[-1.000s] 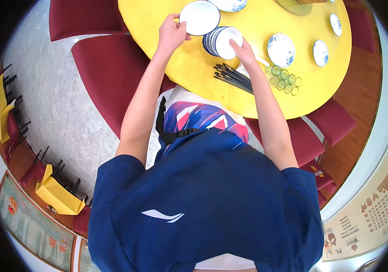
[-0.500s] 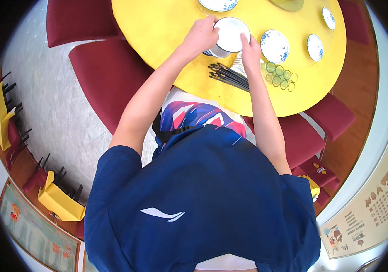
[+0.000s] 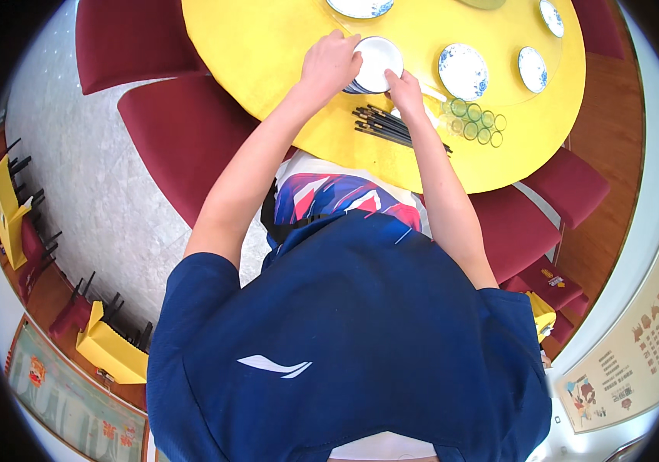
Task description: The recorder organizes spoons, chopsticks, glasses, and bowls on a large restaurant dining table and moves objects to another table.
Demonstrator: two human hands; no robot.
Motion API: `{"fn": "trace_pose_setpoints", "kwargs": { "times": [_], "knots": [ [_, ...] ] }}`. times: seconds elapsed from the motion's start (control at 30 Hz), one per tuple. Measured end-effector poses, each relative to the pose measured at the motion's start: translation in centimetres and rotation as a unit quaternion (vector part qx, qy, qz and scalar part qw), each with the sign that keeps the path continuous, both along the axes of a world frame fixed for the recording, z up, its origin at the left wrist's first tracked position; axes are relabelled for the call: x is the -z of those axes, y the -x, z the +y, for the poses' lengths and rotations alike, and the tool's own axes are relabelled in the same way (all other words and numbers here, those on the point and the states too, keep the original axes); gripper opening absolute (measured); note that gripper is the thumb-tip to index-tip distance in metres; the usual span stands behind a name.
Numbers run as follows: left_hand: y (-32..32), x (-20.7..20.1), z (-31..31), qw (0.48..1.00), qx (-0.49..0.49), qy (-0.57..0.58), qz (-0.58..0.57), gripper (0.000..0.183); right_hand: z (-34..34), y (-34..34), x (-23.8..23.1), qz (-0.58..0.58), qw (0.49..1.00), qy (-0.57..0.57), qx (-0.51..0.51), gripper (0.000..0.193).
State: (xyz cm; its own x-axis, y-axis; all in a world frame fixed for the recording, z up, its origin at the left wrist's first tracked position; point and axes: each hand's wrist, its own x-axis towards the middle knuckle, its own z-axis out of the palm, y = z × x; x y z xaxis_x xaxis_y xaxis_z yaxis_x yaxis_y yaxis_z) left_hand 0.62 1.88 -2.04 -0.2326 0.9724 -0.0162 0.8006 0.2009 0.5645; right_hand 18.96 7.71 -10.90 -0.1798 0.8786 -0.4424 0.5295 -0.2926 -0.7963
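A white bowl (image 3: 380,61) with a dark rim sits on or just above a stack of bowls with blue-patterned sides (image 3: 359,87) at the table's near edge. My left hand (image 3: 331,68) grips its left rim, thumb on the edge. On the right, my right hand (image 3: 406,95) pinches the lower right rim. Whether the bowl rests fully on the stack I cannot tell. Below the hands lies a bundle of dark chopsticks (image 3: 385,127). White spoons (image 3: 435,94) lie partly hidden behind my right hand.
Several greenish glasses (image 3: 477,123) stand to the right on the round yellow table (image 3: 268,65). Blue-and-white plates (image 3: 463,71) are set around it, one (image 3: 533,69) farther right. Maroon chairs (image 3: 179,135) ring the table.
Both hands have lowered the white bowl toward the stack and moved slightly left and nearer. The bowl now looks smaller, and more of the chopsticks' right ends shows.
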Motion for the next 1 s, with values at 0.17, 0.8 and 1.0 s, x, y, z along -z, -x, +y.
{"fn": "trace_pose_setpoints", "kwargs": {
  "times": [0.17,0.8,1.0],
  "knots": [
    [0.6,5.3,-0.2,0.991,-0.024,-0.112,-0.075,0.042,0.3,1.0,-2.9,-0.021,0.996,0.077,-0.037,0.034],
    [-1.0,8.9,-0.4,0.883,-0.080,-0.102,-0.452,0.046,1.3,2.5,-4.0,0.211,0.937,0.272,0.064,0.050],
    [-0.6,7.8,-0.3,0.831,-0.080,-0.046,-0.548,0.048,1.8,2.2,-3.7,0.133,0.961,0.240,0.020,0.052]
  ]
}}
